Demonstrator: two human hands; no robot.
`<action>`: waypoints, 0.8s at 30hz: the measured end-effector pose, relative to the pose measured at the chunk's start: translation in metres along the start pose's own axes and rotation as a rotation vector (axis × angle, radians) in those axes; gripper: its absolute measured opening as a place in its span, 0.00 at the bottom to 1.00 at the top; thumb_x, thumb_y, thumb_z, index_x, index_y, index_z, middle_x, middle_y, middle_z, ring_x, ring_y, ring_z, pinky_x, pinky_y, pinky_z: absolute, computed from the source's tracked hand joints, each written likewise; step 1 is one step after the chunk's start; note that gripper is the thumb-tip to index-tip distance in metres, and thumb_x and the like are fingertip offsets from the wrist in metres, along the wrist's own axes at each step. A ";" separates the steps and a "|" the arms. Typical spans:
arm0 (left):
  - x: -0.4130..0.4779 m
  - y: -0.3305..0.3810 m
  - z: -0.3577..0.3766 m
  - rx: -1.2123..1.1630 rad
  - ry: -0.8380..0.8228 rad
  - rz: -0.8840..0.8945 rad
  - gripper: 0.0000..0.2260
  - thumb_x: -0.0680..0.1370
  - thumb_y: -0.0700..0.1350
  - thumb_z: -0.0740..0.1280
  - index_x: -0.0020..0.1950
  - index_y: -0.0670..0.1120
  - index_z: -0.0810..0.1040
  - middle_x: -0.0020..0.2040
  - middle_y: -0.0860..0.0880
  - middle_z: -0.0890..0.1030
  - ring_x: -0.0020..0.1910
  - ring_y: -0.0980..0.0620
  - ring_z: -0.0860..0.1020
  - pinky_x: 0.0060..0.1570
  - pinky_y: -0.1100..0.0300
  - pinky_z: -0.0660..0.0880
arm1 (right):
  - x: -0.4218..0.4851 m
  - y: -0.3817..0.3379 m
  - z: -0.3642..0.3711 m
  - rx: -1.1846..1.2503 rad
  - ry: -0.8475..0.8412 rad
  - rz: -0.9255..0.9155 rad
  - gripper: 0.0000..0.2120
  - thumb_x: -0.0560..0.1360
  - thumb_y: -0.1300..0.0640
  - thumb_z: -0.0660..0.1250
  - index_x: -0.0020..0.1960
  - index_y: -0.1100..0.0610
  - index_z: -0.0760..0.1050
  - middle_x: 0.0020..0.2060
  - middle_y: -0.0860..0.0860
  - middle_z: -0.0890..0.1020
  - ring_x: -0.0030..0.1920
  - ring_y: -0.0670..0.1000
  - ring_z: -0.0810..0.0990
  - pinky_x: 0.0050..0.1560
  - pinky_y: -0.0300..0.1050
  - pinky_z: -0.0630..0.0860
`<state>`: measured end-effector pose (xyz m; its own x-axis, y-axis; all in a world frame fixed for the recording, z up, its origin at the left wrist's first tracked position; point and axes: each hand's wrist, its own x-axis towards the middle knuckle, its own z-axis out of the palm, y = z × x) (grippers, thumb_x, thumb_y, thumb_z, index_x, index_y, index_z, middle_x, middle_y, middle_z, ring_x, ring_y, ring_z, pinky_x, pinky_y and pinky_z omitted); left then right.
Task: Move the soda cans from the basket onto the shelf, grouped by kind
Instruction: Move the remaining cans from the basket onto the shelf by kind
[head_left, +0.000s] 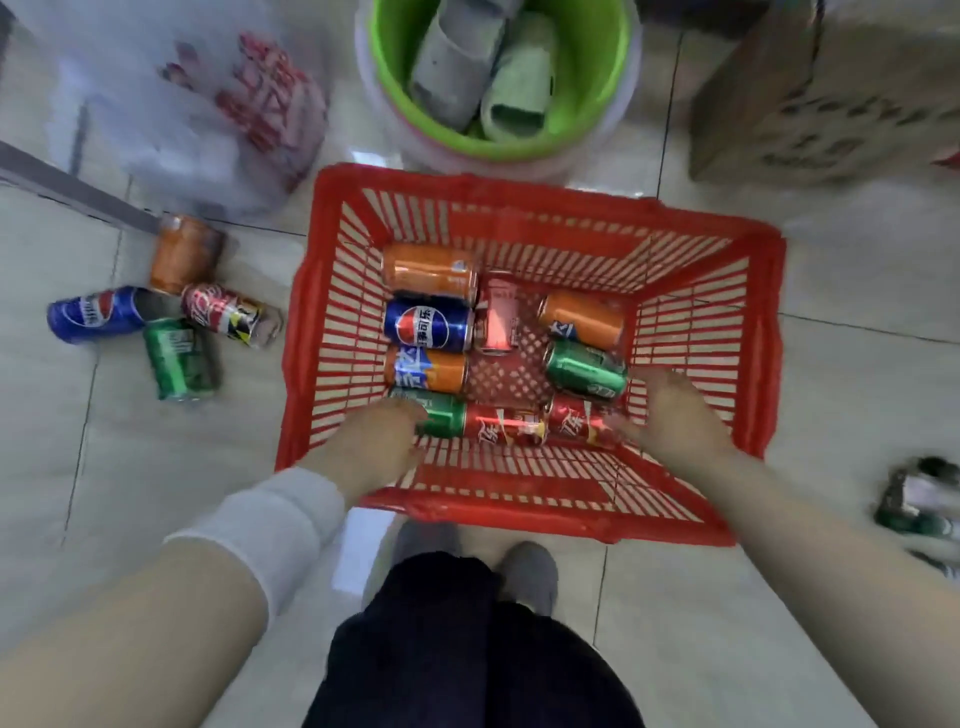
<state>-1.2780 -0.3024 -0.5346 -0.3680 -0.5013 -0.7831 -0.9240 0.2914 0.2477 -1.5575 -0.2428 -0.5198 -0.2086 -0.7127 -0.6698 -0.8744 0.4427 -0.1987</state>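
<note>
Just beside right grip (670, 415) — red can (576, 423)

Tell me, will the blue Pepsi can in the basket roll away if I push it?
Probably not far: the Pepsi can lies on its side, hemmed between two orange cans. Lifted, its smooth shiny metal likely feels stiff and a bit slippery.

Place: small shop or its stockrm, I reckon.
Basket: red plastic shopping basket (519, 200) w/ soda cans (428, 327), right below me.
Floor: pale tiles (727, 597), cardboard carton (831, 93), printed plastic bag (208, 104).
</note>
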 end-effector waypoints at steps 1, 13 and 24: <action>0.016 -0.004 0.010 0.007 -0.002 -0.009 0.21 0.77 0.46 0.65 0.69 0.48 0.68 0.66 0.46 0.73 0.62 0.47 0.73 0.61 0.56 0.68 | 0.016 0.003 0.012 -0.030 -0.017 0.008 0.33 0.72 0.47 0.70 0.71 0.60 0.63 0.66 0.60 0.70 0.66 0.58 0.68 0.65 0.47 0.65; 0.099 -0.026 0.058 0.193 -0.017 0.085 0.24 0.76 0.43 0.64 0.71 0.46 0.64 0.68 0.45 0.64 0.68 0.45 0.63 0.66 0.54 0.64 | 0.118 0.016 0.082 -0.146 0.062 -0.015 0.34 0.69 0.49 0.73 0.69 0.59 0.65 0.65 0.57 0.67 0.64 0.58 0.68 0.67 0.51 0.65; 0.106 -0.022 0.060 0.364 0.060 0.127 0.26 0.76 0.47 0.65 0.72 0.52 0.61 0.68 0.46 0.64 0.70 0.46 0.60 0.68 0.47 0.61 | 0.131 0.006 0.090 -0.173 0.055 -0.044 0.37 0.65 0.50 0.76 0.70 0.57 0.65 0.64 0.57 0.67 0.67 0.58 0.63 0.67 0.52 0.65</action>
<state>-1.2910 -0.3136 -0.6573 -0.4928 -0.4858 -0.7219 -0.7769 0.6193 0.1136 -1.5509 -0.2842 -0.6732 -0.1875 -0.7603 -0.6219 -0.9446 0.3132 -0.0980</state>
